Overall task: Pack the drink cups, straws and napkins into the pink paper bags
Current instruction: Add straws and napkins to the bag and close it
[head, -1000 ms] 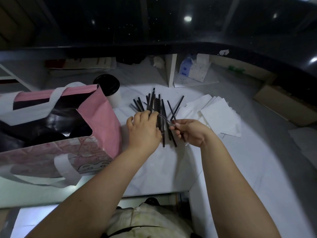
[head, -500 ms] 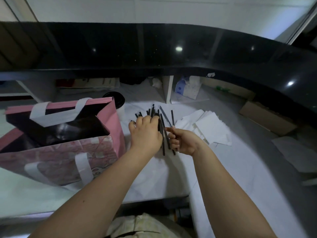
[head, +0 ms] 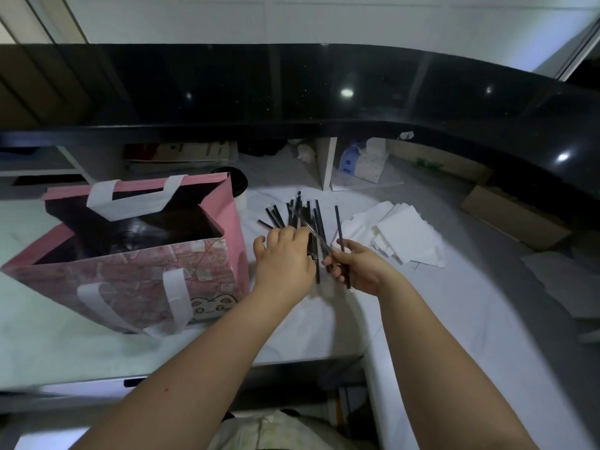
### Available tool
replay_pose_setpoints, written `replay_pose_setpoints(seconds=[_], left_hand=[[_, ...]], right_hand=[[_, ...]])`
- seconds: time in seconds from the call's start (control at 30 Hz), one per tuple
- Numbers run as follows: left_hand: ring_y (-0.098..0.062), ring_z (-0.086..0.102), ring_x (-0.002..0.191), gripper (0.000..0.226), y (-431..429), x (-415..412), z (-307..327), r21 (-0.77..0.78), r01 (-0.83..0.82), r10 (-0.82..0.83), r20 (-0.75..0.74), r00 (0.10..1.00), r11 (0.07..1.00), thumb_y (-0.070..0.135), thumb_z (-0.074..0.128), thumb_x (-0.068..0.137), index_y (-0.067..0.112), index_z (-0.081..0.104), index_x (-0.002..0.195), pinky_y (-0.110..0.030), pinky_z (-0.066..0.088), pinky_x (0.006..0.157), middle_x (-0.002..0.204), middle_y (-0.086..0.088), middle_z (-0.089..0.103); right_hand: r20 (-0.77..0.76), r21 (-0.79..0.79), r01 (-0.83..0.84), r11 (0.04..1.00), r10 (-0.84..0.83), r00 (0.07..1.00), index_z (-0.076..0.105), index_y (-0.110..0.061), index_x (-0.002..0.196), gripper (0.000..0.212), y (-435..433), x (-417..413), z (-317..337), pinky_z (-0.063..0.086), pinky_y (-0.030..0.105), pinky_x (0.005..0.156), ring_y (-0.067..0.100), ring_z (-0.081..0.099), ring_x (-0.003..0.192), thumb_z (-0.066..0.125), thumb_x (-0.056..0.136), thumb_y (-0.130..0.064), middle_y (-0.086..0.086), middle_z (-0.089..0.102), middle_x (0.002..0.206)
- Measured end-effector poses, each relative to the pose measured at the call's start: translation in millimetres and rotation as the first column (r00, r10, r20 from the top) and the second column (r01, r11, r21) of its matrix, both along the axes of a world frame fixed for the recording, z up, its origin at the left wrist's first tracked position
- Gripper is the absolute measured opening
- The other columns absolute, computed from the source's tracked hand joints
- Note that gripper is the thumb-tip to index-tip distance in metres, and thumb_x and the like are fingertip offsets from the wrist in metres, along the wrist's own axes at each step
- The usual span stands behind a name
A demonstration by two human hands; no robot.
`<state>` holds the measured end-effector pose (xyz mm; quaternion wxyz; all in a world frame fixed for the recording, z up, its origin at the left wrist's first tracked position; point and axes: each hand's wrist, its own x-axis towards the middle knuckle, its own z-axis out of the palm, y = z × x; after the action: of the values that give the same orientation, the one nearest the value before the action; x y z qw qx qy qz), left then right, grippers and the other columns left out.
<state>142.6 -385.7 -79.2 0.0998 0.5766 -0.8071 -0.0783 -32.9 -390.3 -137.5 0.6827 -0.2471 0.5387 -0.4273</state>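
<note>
A pile of black straws (head: 300, 211) lies fanned on the white counter. My left hand (head: 285, 258) rests palm down on the near end of the pile, fingers curled over the straws. My right hand (head: 355, 266) pinches a couple of straws, which stick up and away from it. An open pink paper bag (head: 211, 264) with white handles stands to the left, dark inside. A cup with a black lid (head: 238, 185) stands behind the bag, mostly hidden. White napkins (head: 402, 235) are stacked to the right.
A black raised counter ledge (head: 324, 102) runs across the back. Under it sit a tissue pack (head: 363, 160) and a white divider (head: 326, 164). A cardboard box (head: 513, 216) lies at the far right. The counter's near edge (head: 194, 371) is below my arms.
My head has tilted up, so everything sits lower in view. My right hand has lifted its straws slightly off the pile; my left hand stays on the straws.
</note>
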Motion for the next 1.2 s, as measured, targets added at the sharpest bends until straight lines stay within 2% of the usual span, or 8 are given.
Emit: replay_pose_setpoints(seconds=[0.2, 0.3, 0.4, 0.53, 0.83, 0.97, 1.1, 1.2], left_hand=[[-0.026, 0.04, 0.125, 0.048, -13.6, -14.8, 17.8, -0.021, 0.02, -0.019, 0.045, 0.999, 1.0, 0.023, 0.05, 0.089, 0.021, 0.044, 0.136, -0.044, 0.025, 0.106, 0.133, -0.003, 0.05], [-0.028, 0.041, 0.123, 0.046, -21.9, -24.0, 37.0, -0.064, 0.041, -0.037, 0.075, 0.997, 0.997, 0.022, 0.05, 0.089, 0.02, 0.044, 0.134, -0.046, 0.027, 0.106, 0.131, -0.004, 0.051], [-0.027, 0.041, 0.123, 0.045, -27.7, -25.1, 66.8, -0.142, 0.063, -0.054, 0.068, 0.996, 0.988, 0.023, 0.05, 0.091, 0.021, 0.044, 0.136, -0.045, 0.029, 0.104, 0.132, -0.004, 0.051], [-0.028, 0.043, 0.123, 0.042, -37.0, -5.4, 111.0, -0.208, 0.095, -0.078, 0.088, 0.993, 0.974, 0.03, 0.051, 0.093, 0.023, 0.047, 0.134, -0.046, 0.031, 0.101, 0.13, -0.004, 0.053], [-0.024, 0.047, 0.119, 0.04, -50.5, 120.3, 144.7, -0.188, -0.049, 0.035, -0.078, 0.996, 0.981, 0.033, 0.057, 0.089, 0.033, 0.054, 0.129, -0.044, 0.034, 0.1, 0.12, 0.003, 0.059], [-0.012, 0.055, 0.106, 0.033, -38.4, 206.5, 150.2, -0.101, -0.153, 0.114, -0.32, 0.941, 0.983, 0.035, 0.07, 0.086, 0.035, 0.062, 0.118, -0.034, 0.048, 0.088, 0.111, 0.012, 0.06], [-0.002, 0.062, 0.083, 0.019, -25.4, 277.2, 139.0, 0.084, -0.113, 0.139, -0.482, 0.865, 0.99, 0.025, 0.08, 0.078, 0.038, 0.068, 0.085, -0.026, 0.052, 0.076, 0.083, 0.018, 0.066], [0.002, 0.059, 0.088, 0.024, -33.1, 294.5, 121.1, 0.097, -0.094, 0.126, -0.413, 0.902, 0.991, 0.022, 0.081, 0.076, 0.038, 0.072, 0.091, -0.025, 0.05, 0.082, 0.089, 0.023, 0.065]], right_hand=[[0.069, -0.129, -0.016, 0.991, 0.025, 0.997, 0.057, -0.004, 0.109, 0.021, 3.0, -9.0, 26.7, 0.053, 0.027, 0.058, 0.02, 0.06, 0.065, 0.038, 0.101, 0.001, 0.01, 0.064, 0.083], [0.117, -0.192, 0.041, 0.981, -0.019, 0.993, 0.052, -0.005, 0.106, 0.025, -0.3, -9.2, 50.3, 0.047, 0.03, 0.056, 0.021, 0.053, 0.058, 0.033, 0.098, 0.01, 0.012, 0.058, 0.08], [0.126, -0.249, 0.052, 0.967, -0.021, 0.992, 0.05, -0.009, 0.106, 0.016, -5.5, -8.0, 83.7, 0.037, 0.027, 0.053, 0.016, 0.042, 0.054, 0.035, 0.101, -0.004, 0.006, 0.047, 0.072], [-0.018, -0.38, 0.035, 0.924, -0.045, 0.999, 0.053, -0.01, 0.107, 0.023, -16.5, 12.3, 134.7, 0.032, 0.027, 0.054, 0.014, 0.035, 0.054, 0.04, 0.104, -0.029, 0.002, 0.037, 0.065], [-0.172, -0.567, -0.202, 0.799, 0.124, 0.977, 0.059, -0.003, 0.11, 0.026, -35.8, 134.0, 197.8, 0.051, 0.031, 0.065, 0.02, 0.057, 0.065, 0.036, 0.105, -0.015, 0.006, 0.058, 0.073], [-0.244, -0.596, -0.284, 0.751, 0.168, 0.955, 0.053, -0.006, 0.117, 0.023, -37.5, 192.7, 216.2, 0.054, 0.031, 0.066, 0.022, 0.063, 0.07, 0.035, 0.105, -0.013, 0.008, 0.066, 0.079], [-0.453, -0.559, -0.481, 0.675, 0.237, 0.859, 0.05, -0.005, 0.111, 0.017, -32.1, 240.1, 215.1, 0.055, 0.033, 0.07, 0.027, 0.066, 0.078, 0.039, 0.104, -0.015, 0.013, 0.071, 0.092], [-0.566, -0.472, -0.63, 0.616, 0.336, 0.753, 0.053, 0.001, 0.11, 0.016, -33.1, 259.0, 198.6, 0.057, 0.034, 0.079, 0.025, 0.069, 0.086, 0.043, 0.102, -0.008, 0.012, 0.072, 0.096]])
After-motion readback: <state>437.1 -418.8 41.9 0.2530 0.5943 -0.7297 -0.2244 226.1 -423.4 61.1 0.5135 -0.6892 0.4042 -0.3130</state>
